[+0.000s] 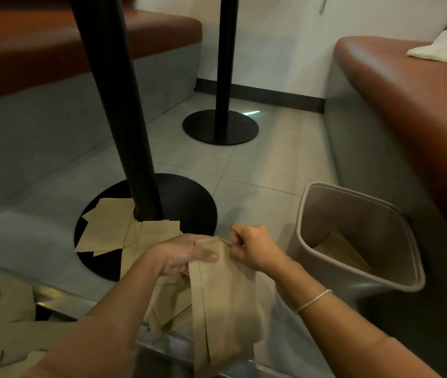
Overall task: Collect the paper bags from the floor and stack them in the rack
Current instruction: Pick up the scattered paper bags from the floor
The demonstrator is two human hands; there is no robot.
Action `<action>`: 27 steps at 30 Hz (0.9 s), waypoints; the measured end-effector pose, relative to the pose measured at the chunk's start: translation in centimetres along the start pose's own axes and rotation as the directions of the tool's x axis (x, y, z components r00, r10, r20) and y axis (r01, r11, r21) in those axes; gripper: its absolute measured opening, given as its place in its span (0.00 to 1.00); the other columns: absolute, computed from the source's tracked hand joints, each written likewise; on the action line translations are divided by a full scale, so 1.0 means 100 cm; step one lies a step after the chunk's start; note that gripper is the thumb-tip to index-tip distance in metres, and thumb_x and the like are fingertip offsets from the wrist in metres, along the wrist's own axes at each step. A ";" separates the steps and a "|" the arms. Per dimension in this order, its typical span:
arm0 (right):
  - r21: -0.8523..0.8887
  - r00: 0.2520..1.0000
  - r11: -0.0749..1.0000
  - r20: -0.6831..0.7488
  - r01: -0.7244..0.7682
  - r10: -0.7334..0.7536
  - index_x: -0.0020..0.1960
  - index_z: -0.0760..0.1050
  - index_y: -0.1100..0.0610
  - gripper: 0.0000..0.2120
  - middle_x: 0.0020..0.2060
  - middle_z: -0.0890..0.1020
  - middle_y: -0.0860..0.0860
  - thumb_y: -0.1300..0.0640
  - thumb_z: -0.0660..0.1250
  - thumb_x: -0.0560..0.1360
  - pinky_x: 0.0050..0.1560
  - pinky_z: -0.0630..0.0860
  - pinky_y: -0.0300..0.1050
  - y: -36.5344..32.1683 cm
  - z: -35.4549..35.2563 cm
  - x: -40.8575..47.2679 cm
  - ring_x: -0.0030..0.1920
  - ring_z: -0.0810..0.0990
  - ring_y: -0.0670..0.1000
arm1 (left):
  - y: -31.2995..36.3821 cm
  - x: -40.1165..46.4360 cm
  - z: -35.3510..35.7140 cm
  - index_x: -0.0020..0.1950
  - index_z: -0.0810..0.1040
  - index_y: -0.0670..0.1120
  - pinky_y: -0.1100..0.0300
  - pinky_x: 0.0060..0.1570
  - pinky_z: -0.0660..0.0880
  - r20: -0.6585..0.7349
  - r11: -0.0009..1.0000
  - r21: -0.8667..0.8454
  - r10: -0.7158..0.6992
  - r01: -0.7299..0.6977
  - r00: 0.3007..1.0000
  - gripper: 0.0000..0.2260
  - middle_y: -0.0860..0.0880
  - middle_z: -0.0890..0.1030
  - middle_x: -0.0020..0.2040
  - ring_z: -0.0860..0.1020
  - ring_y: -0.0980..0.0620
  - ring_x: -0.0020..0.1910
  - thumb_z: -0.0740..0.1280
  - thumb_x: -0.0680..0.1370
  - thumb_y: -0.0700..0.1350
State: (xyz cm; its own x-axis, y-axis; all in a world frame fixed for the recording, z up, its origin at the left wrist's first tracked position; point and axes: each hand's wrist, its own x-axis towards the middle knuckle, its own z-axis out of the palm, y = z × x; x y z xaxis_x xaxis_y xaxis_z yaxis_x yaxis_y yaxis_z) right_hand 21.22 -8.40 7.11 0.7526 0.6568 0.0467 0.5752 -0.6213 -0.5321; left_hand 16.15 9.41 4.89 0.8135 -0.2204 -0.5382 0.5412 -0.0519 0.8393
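Both hands are holding brown bags (pixel 225 301): left hand (pixel 186 255) gripping their top, right hand (pixel 249 248) pinching an edge, beside the bin (pixel 358 241).

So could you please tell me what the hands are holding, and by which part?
Both hold paper bags by the top edge: left hand grips it, right hand pinches it.

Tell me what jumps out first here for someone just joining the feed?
Both hands, left and right, hold a bunch of paper bags in the lower centre. Behind them, loose bags lie scattered on the black table base. To the right stands a tan bin with some bags already inside.
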 end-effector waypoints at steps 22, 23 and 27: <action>0.141 0.572 0.819 -0.650 -0.556 0.500 0.63 0.75 0.59 0.18 0.61 0.75 0.58 0.66 0.59 0.75 0.60 0.70 0.50 0.031 -0.150 -0.078 0.60 0.73 0.59 | 0.188 -0.035 0.122 0.51 0.77 0.53 0.64 0.52 0.75 -0.411 0.653 0.419 0.756 -0.631 0.509 0.14 0.59 0.77 0.47 0.76 0.60 0.51 0.68 0.73 0.35; 0.157 0.575 0.810 -0.629 -0.565 0.523 0.63 0.75 0.58 0.17 0.62 0.74 0.57 0.65 0.59 0.76 0.61 0.70 0.50 0.034 -0.147 -0.079 0.61 0.72 0.58 | 0.187 -0.028 0.134 0.51 0.77 0.54 0.66 0.52 0.74 -0.385 0.633 0.447 0.774 -0.632 0.504 0.14 0.58 0.78 0.48 0.76 0.58 0.52 0.68 0.73 0.35; 0.229 0.500 0.833 -0.709 -0.505 0.498 0.62 0.74 0.57 0.15 0.62 0.71 0.56 0.62 0.64 0.76 0.61 0.69 0.48 0.031 -0.154 -0.079 0.63 0.70 0.56 | 0.174 -0.003 0.179 0.56 0.79 0.49 0.73 0.44 0.72 -0.263 0.581 0.559 0.801 -0.591 0.538 0.14 0.52 0.81 0.51 0.77 0.57 0.49 0.64 0.75 0.35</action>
State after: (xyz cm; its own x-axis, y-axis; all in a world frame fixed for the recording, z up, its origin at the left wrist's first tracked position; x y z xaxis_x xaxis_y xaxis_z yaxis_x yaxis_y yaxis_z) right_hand 21.98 -22.10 18.06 0.8896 -0.2838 0.3579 0.0258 -0.7510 -0.6598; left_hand 21.54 -8.91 21.02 0.9273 0.0954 0.3620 -0.2857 -0.4446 0.8489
